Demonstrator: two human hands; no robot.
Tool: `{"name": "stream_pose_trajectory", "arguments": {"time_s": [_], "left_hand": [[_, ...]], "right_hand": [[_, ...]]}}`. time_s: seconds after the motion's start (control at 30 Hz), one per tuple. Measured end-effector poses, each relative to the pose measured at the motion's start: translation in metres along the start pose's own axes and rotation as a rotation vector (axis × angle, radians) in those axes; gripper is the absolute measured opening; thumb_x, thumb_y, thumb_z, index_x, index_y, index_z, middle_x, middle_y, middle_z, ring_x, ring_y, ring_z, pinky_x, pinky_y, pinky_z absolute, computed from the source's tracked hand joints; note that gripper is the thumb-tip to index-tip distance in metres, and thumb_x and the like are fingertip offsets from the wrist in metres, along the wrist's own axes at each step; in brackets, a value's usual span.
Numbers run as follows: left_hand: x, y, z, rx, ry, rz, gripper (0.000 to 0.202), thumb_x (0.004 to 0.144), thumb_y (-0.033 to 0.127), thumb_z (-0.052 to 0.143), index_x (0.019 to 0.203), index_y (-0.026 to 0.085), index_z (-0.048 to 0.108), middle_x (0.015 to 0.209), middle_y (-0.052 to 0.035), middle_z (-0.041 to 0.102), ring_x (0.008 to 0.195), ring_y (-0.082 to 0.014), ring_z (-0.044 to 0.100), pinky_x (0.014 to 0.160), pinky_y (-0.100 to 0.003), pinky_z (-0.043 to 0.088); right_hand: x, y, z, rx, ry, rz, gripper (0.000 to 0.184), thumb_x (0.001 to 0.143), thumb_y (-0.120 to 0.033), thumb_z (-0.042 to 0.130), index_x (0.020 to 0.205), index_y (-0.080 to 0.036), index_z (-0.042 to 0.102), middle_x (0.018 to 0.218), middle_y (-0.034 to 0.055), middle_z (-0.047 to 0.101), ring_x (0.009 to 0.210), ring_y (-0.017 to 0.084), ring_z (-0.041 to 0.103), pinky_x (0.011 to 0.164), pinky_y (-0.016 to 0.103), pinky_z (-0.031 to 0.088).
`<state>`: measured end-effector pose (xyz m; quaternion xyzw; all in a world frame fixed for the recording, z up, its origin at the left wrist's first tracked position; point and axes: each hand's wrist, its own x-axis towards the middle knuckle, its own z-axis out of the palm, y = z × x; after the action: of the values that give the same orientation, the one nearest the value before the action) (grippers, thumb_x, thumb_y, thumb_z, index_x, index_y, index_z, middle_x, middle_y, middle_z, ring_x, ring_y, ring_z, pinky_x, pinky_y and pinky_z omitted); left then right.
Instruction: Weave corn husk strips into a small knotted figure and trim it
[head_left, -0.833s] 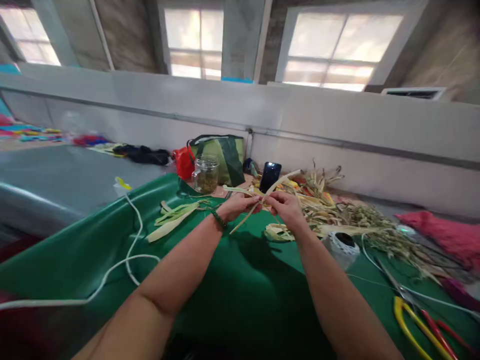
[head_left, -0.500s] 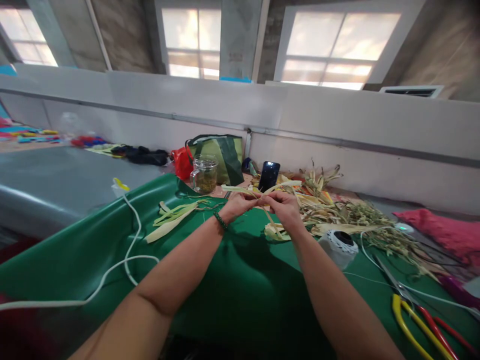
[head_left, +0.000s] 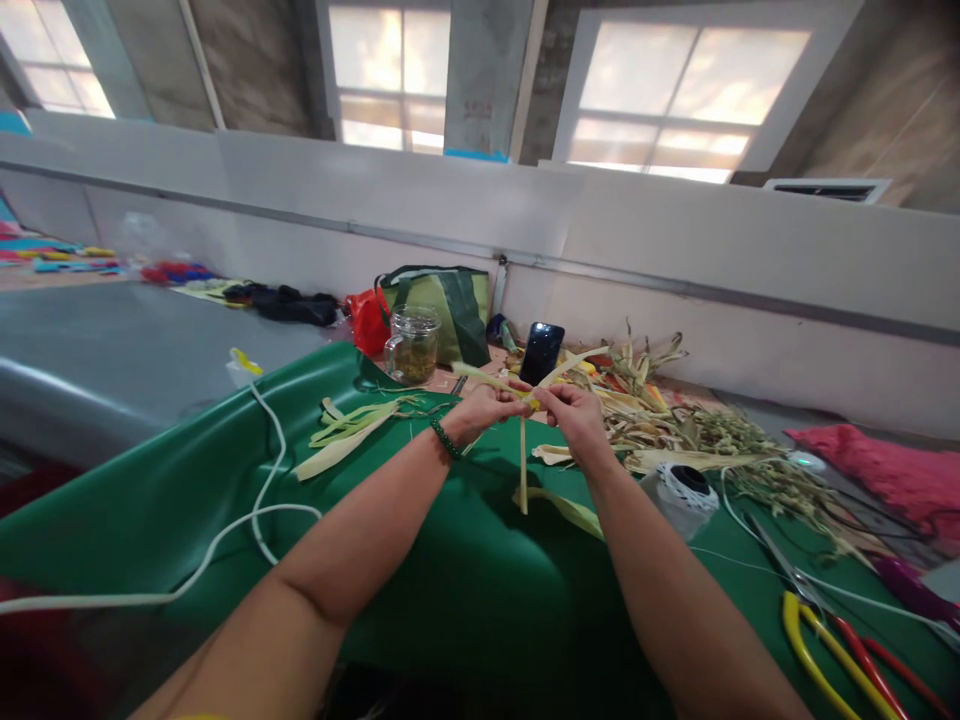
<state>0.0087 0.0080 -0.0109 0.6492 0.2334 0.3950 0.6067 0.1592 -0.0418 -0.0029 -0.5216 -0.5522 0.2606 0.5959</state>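
Strips of corn husk (head_left: pixel 574 366) are pinched between my two hands above the green sheet. My left hand (head_left: pixel 487 408), with a dark green bead bracelet (head_left: pixel 444 437) at the wrist, closes its fingers on them from the left. My right hand (head_left: pixel 574 412) grips them from the right, the fingertips of both hands almost meeting. One husk end points up left, another up right, and a narrow strip (head_left: pixel 523 465) hangs straight down. A small yellow bit shows between the fingertips, too small to name. Below, a loose pale green husk (head_left: pixel 570 512) lies on the sheet.
A heap of dried husks (head_left: pixel 652 420) lies behind my right hand, near a phone (head_left: pixel 541 352). A glass mug (head_left: pixel 414 350) stands before a green bag (head_left: pixel 457 310). At right are a thread spool (head_left: pixel 682 497) and scissors (head_left: pixel 814 600). A white cable (head_left: pixel 187 590) crosses the left side.
The husk strips have turned in my fingers: the right end now slants higher and one strip hangs straight down. A loose husk now shows on the sheet below my hands.
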Motion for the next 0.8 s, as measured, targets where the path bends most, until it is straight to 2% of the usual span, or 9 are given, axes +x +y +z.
{"name": "stream_pose_trajectory", "arguments": {"time_s": [0.1,0.23,0.33,0.4,0.5,0.57,0.67,0.8], "left_hand": [[-0.002,0.003,-0.001,-0.073,0.004,-0.048,0.036,0.056,0.028,0.082,0.086,0.011,0.072,0.068,-0.0012,0.064,0.056,-0.0057,0.046,0.052,-0.019,0.029],[-0.003,0.006,0.0,-0.113,0.046,-0.073,0.034,0.052,0.025,0.083,0.081,0.011,0.074,0.071,-0.0035,0.067,0.059,-0.0068,0.049,0.055,-0.02,0.032],[-0.002,0.006,0.001,-0.044,0.078,-0.045,0.03,0.056,0.03,0.082,0.079,0.011,0.074,0.067,-0.0026,0.066,0.057,-0.0069,0.048,0.055,-0.02,0.033],[0.0,0.004,0.001,0.059,0.106,0.016,0.026,0.059,0.032,0.079,0.074,0.012,0.074,0.064,-0.0019,0.066,0.057,-0.0079,0.049,0.057,-0.02,0.036],[0.003,-0.002,0.0,0.211,0.112,0.131,0.021,0.063,0.031,0.077,0.071,0.012,0.074,0.065,-0.0029,0.067,0.064,-0.0124,0.055,0.062,-0.022,0.042],[0.005,-0.006,0.001,0.286,0.088,0.194,0.019,0.066,0.03,0.075,0.07,0.012,0.074,0.065,-0.0035,0.067,0.067,-0.0147,0.058,0.063,-0.023,0.044],[0.005,-0.008,0.004,0.343,0.04,0.255,0.014,0.067,0.027,0.073,0.068,0.013,0.075,0.065,-0.0035,0.068,0.067,-0.0149,0.059,0.064,-0.023,0.046],[0.001,-0.005,0.007,0.322,-0.019,0.223,0.015,0.068,0.024,0.07,0.075,0.013,0.077,0.071,-0.0051,0.071,0.067,-0.0148,0.06,0.067,-0.024,0.048]], "right_hand": [[0.001,-0.001,-0.002,0.0,0.016,-0.033,0.039,0.06,-0.055,0.07,0.059,-0.017,0.062,0.046,-0.0034,0.051,0.04,0.009,0.04,0.042,0.024,0.034],[0.001,-0.002,-0.005,-0.056,-0.011,-0.088,0.043,0.062,-0.061,0.067,0.06,-0.018,0.063,0.047,-0.0028,0.052,0.04,0.01,0.042,0.041,0.024,0.033],[-0.002,-0.004,-0.005,-0.207,0.022,-0.146,0.049,0.068,-0.063,0.063,0.049,-0.018,0.058,0.041,-0.0024,0.048,0.038,0.01,0.041,0.04,0.024,0.031],[-0.005,-0.005,-0.004,-0.286,0.02,-0.173,0.052,0.074,-0.063,0.059,0.047,-0.018,0.057,0.042,-0.0011,0.051,0.037,0.01,0.042,0.04,0.024,0.032],[-0.008,-0.005,-0.002,-0.324,-0.006,-0.213,0.044,0.078,-0.06,0.059,0.07,-0.018,0.07,0.049,-0.001,0.058,0.038,0.012,0.048,0.043,0.025,0.037],[-0.008,-0.004,-0.002,-0.387,-0.029,-0.301,0.039,0.078,-0.056,0.061,0.079,-0.019,0.072,0.055,0.0001,0.061,0.046,0.014,0.053,0.049,0.026,0.042],[-0.004,-0.002,-0.005,-0.525,-0.06,-0.448,0.031,0.083,-0.046,0.061,0.071,-0.02,0.071,0.066,0.0035,0.063,0.059,0.015,0.057,0.058,0.026,0.043],[-0.002,-0.003,-0.009,-0.583,-0.089,-0.485,0.022,0.085,-0.035,0.06,0.073,-0.021,0.072,0.071,0.0041,0.064,0.064,0.016,0.058,0.063,0.026,0.044]]}}
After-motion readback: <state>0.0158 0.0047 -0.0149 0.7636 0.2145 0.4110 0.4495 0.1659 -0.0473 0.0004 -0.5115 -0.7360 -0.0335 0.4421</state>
